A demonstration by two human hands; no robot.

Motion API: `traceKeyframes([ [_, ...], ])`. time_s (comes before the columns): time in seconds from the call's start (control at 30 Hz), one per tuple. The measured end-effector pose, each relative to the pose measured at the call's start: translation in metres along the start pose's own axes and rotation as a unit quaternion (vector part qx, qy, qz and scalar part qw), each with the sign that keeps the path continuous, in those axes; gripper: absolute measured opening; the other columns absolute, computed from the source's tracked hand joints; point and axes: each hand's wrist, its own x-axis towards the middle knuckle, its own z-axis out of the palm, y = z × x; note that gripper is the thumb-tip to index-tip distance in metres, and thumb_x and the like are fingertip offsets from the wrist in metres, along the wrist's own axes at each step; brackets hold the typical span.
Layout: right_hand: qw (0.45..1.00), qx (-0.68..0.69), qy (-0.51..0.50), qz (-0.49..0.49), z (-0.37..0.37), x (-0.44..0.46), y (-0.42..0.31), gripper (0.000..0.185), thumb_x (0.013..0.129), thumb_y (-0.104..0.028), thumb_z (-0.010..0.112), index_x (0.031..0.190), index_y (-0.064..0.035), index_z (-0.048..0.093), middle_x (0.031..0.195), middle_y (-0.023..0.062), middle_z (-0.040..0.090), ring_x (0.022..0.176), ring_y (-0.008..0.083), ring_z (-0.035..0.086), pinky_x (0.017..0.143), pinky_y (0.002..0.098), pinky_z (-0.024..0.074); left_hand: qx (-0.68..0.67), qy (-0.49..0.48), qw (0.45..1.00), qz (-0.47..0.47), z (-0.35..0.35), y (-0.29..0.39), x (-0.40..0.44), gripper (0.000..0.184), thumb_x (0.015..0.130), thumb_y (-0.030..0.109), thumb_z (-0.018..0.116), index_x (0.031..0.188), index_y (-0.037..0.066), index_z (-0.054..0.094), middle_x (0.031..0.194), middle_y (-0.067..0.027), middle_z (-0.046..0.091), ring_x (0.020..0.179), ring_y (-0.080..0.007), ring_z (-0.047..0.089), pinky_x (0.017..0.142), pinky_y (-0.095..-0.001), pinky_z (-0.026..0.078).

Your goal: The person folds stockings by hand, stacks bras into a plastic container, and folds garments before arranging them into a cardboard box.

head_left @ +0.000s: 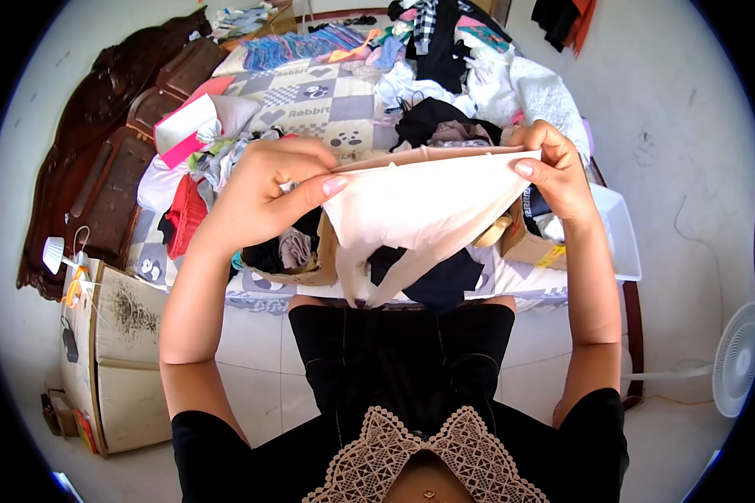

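A pale pink garment (pixel 428 197) hangs stretched between my two hands, its top edge roughly level and its lower part drooping in loose strips. My left hand (pixel 281 184) pinches the left corner of that edge between thumb and fingers. At the right corner, my right hand (pixel 558 168) grips the cloth the same way. Beneath the garment a black cloth (pixel 436 281) lies at the bed's near edge. Cardboard boxes with folded clothes stand on either side, the left box (pixel 323 264) partly behind my left hand and the right box (pixel 524 243) below my right hand.
The bed (pixel 310 92) bears heaps of clothes (pixel 445 50) at its far side. A clear plastic bin (pixel 617 235) stands at the right edge. A cabinet (pixel 130 360) with a small lamp (pixel 53 254) is at the left, a white fan (pixel 738 360) at the right.
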Motion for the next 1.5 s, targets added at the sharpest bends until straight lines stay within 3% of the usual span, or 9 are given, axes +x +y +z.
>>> traceKeyframes([
  [0.23,0.995,0.09,-0.029,0.035,-0.002,-0.012,-0.003,0.023,0.076,-0.005,0.072,0.082,-0.0083,0.05,0.079,0.0018,0.056,0.073,0.0085,0.054,0.065,0.021,0.0421,-0.08,0.041,0.996,0.003,-0.001,-0.005,-0.009,0.023,0.075,0.019,0.073,0.071,0.0,0.061,0.076,-0.0062,0.06,0.068,-0.018,0.055,0.062,-0.0281,0.042],
  [0.37,0.973,0.19,-0.12,0.05,0.002,-0.015,0.0,0.02,0.074,-0.004,0.073,0.084,-0.0061,0.055,0.077,0.0009,0.057,0.071,0.007,0.054,0.065,0.0204,0.0423,-0.35,-0.174,0.92,0.037,0.001,-0.014,-0.009,0.032,0.068,0.026,0.078,0.066,0.004,0.055,0.073,-0.0051,0.057,0.069,-0.0144,0.051,0.063,-0.0256,0.038],
  [0.57,0.969,-0.072,0.163,0.172,0.015,0.017,0.064,0.009,0.081,-0.003,0.062,0.09,-0.0033,0.058,0.074,-0.0028,0.056,0.063,0.0036,0.051,0.056,0.0179,0.0417,-0.353,0.096,0.869,-0.333,0.05,-0.065,0.016,0.02,0.087,0.022,0.062,0.074,0.01,0.052,0.074,0.002,0.057,0.066,-0.0065,0.055,0.061,-0.0202,0.046],
  [0.7,0.967,-0.092,0.211,0.111,0.05,0.024,0.079,0.008,0.081,-0.002,0.058,0.089,-0.0018,0.058,0.07,-0.0018,0.054,0.056,0.0041,0.048,0.048,0.0202,0.0412,-0.371,0.17,0.849,-0.335,0.076,-0.094,0.017,0.02,0.088,0.023,0.062,0.075,0.011,0.054,0.071,0.0034,0.056,0.064,-0.0068,0.057,0.06,-0.0208,0.048],
  [0.97,0.994,-0.035,0.065,0.085,0.091,0.034,0.092,0.015,0.083,-0.001,0.056,0.098,0.0021,0.056,0.074,0.0004,0.052,0.061,0.0056,0.051,0.052,0.0214,0.0472,-0.24,0.194,0.922,-0.233,0.113,-0.089,0.025,0.023,0.089,0.024,0.063,0.078,0.007,0.054,0.069,0.0049,0.052,0.061,-0.0009,0.043,0.054,-0.0175,0.035],
  [1.23,0.978,0.151,0.051,0.135,0.098,0.029,0.067,0.017,0.086,-0.006,0.059,0.102,0.0004,0.057,0.096,0.009,0.063,0.087,0.0132,0.061,0.074,0.0249,0.0487,-0.245,0.211,0.935,-0.144,0.123,-0.071,0.024,0.05,0.076,0.003,0.071,0.119,-0.001,0.045,0.087,-0.0063,0.063,0.078,-0.0083,0.057,0.068,-0.0211,0.045],
  [1.33,0.934,-0.329,0.104,-0.089,0.091,0.03,0.055,0.029,0.077,-0.008,0.068,0.104,-0.0029,0.059,0.099,0.0089,0.06,0.099,0.0223,0.056,0.085,0.0317,0.0434,-0.226,0.151,0.941,-0.203,0.117,-0.064,0.024,0.048,0.081,-0.003,0.064,0.123,0.002,0.041,0.084,-0.0023,0.06,0.084,-0.01,0.058,0.077,-0.0229,0.047],
  [1.47,0.944,-0.282,0.118,-0.128,0.088,0.03,0.056,0.031,0.073,-0.015,0.075,0.099,-0.0027,0.064,0.093,0.0086,0.062,0.091,0.0168,0.056,0.078,0.0293,0.0432,-0.34,0.165,0.916,-0.132,0.112,-0.045,0.027,0.046,0.083,-0.007,0.059,0.123,0.002,0.041,0.092,-0.0064,0.063,0.087,-0.0112,0.06,0.08,-0.0232,0.046],
  [1.5,0.977,-0.211,0.039,-0.003,0.082,0.028,0.055,0.028,0.075,-0.016,0.075,0.098,-0.0027,0.065,0.086,0.005,0.062,0.082,0.0113,0.054,0.072,0.0263,0.0433,-0.37,0.171,0.906,-0.113,0.111,-0.04,0.028,0.044,0.083,-0.008,0.058,0.123,0.002,0.042,0.093,-0.0076,0.064,0.087,-0.0114,0.06,0.081,-0.023,0.046],
])
